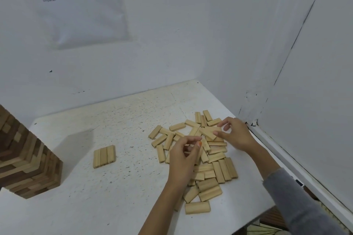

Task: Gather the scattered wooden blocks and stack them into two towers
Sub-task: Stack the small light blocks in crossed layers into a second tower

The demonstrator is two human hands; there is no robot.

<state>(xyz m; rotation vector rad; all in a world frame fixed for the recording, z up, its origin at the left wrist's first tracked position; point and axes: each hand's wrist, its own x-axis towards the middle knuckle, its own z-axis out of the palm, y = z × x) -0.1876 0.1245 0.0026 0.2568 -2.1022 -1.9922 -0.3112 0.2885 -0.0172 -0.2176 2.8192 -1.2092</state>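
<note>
A loose pile of light wooden blocks (210,158) lies on the right side of the white table (118,196). My right hand (236,135) is at the pile's far end and pinches the end of one block (207,132) between thumb and fingers. Over the middle of the pile is my left hand (183,160), with fingers and thumb curled close together; whether they hold a block is hidden. Three blocks (104,156) lie flat side by side left of the pile. A tall tower of dark and light blocks (28,160) stands at the table's left edge.
White walls close the table at the back and on the right, and a printed sheet (76,2) hangs on the back wall. The table's front right corner drops off near my right sleeve (298,202). A white rail (286,160) runs along the right wall.
</note>
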